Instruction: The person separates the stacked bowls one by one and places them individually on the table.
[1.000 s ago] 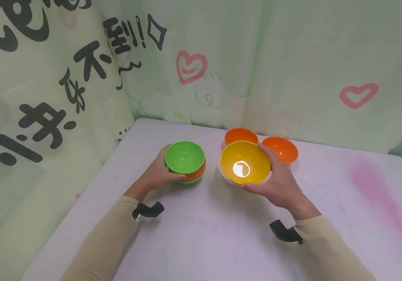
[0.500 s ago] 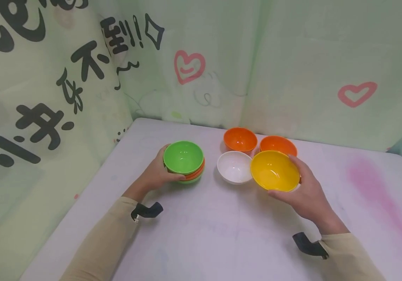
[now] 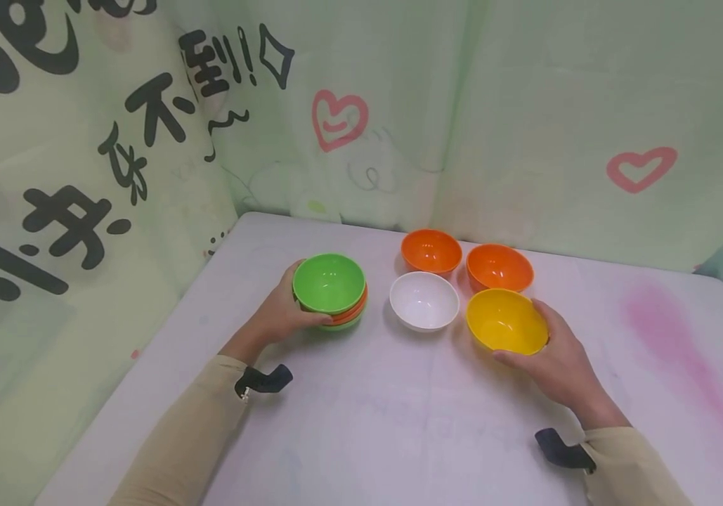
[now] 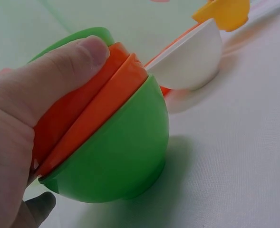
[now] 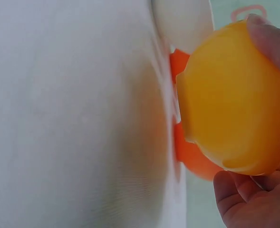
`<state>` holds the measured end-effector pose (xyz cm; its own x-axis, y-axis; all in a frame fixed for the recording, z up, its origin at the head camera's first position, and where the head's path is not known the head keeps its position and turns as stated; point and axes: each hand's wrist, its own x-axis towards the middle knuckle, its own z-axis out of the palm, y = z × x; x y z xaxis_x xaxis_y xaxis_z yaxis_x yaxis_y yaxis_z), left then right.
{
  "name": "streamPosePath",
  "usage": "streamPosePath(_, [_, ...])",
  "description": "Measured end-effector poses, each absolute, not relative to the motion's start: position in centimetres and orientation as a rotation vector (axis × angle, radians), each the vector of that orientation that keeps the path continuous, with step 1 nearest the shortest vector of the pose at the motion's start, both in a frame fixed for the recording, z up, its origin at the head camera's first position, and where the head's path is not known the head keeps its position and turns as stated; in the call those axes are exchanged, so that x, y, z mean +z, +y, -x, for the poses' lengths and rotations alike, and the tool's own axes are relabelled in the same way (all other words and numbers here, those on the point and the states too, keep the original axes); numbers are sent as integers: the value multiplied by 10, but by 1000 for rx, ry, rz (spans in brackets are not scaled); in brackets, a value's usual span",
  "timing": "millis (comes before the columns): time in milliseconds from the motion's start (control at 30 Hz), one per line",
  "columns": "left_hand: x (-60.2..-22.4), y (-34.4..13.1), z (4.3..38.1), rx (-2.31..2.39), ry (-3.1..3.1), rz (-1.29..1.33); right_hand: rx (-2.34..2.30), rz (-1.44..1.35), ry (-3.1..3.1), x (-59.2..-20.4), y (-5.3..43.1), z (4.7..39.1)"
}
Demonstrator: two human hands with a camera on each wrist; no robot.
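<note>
My left hand (image 3: pixel 282 309) grips a stack of nested bowls from its left side. A green bowl (image 3: pixel 329 284) tops that stack, with orange bowls (image 4: pixel 101 102) in the middle and another green bowl (image 4: pixel 113 147) at the bottom. The thumb lies across the stack's side in the left wrist view. Further right, my right hand (image 3: pixel 563 362) holds a yellow bowl (image 3: pixel 506 322) by its right side, thumb at the near part and fingers behind. In the right wrist view, the yellow bowl's base shows a gap from the table surface.
A white bowl (image 3: pixel 424 302) stands between the stack and the yellow bowl. Behind are two orange bowls, one to the left (image 3: pixel 431 251) and one to the right (image 3: pixel 499 267). The white-covered table (image 3: pixel 361 436) ends at a printed curtain (image 3: pixel 525 126) at the back.
My right hand has carried the yellow bowl from over the white bowl to the right and nearer, then lower. The white bowl now shows whole. The left hand keeps its hold on the stack.
</note>
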<state>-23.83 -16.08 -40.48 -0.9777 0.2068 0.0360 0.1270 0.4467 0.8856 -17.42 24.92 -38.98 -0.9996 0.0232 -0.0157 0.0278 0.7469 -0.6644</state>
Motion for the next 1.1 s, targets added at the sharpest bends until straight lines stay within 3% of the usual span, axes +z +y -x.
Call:
streamPosePath(533, [-406,-160,236,1571,2612,-280,-1068,-202,2870,-409,252,185])
streamPosePath(1100, [-404,-161,238,1581,2602,-291,-1110,-148,2812,-403,249,197])
